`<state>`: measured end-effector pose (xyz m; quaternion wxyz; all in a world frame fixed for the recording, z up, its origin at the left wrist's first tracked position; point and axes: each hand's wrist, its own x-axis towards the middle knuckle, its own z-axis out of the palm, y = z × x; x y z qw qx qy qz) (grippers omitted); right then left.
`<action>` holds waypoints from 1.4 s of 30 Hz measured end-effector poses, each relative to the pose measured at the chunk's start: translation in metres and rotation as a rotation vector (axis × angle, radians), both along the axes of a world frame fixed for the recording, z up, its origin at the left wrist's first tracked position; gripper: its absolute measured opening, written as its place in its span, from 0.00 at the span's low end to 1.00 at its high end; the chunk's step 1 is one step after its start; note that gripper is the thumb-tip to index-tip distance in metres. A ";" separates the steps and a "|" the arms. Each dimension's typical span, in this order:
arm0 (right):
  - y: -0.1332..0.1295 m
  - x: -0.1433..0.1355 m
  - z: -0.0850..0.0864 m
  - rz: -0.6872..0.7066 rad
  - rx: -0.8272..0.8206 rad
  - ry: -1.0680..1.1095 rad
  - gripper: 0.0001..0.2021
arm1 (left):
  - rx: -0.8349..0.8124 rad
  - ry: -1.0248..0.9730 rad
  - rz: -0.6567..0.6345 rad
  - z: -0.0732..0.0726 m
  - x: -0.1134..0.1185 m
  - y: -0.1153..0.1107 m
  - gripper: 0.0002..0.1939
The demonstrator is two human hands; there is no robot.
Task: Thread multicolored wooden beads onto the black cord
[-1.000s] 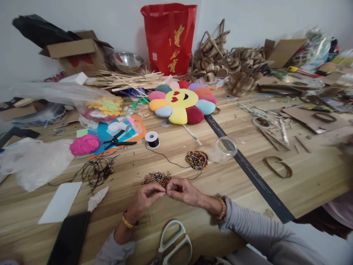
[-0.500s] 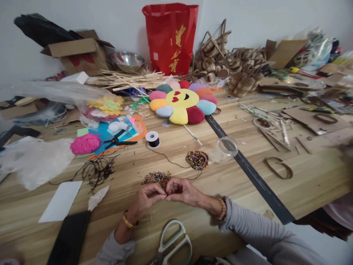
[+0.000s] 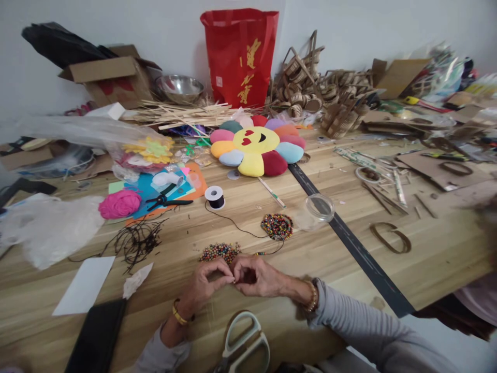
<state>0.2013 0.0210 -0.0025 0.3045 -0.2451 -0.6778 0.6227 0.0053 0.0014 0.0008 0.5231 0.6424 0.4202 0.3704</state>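
My left hand (image 3: pixel 207 282) and my right hand (image 3: pixel 258 277) meet fingertip to fingertip above the near part of the table, both pinched. Between the tips is a tiny thing that looks like a bead, mostly covered by the left fingers. A black cord (image 3: pixel 244 228) runs from a white spool (image 3: pixel 215 197) to a coil of strung multicoloured beads (image 3: pixel 277 227). From the coil it loops back behind my right hand, with a few beads on it; its end is hidden by the fingers. Just beyond my hands lies a pile of loose beads (image 3: pixel 220 252).
Large scissors (image 3: pixel 248 342) lie close below my hands. A black phone-like slab (image 3: pixel 95 336), white paper (image 3: pixel 84 285) and tangled black cord (image 3: pixel 137 241) are leftward. A clear round lid (image 3: pixel 319 207) overlaps a dark strip (image 3: pixel 365 259). A flower cushion (image 3: pixel 256 142) sits farther back.
My right hand has shifted slightly down and its fingers have curled a little more. Beads on the cord behind it now show more. My left hand stays nearly in place.
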 end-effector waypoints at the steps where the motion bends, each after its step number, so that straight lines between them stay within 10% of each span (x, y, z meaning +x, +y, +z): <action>1: 0.000 0.000 0.001 0.003 0.004 0.002 0.08 | 0.002 0.005 -0.005 0.001 0.000 0.000 0.12; 25: -0.001 0.002 0.000 -0.038 -0.249 -0.001 0.17 | 0.089 0.169 0.014 0.018 0.001 0.006 0.10; 42: 0.000 0.000 -0.013 -0.027 -0.214 0.013 0.16 | 0.482 0.832 0.111 0.009 0.017 0.050 0.08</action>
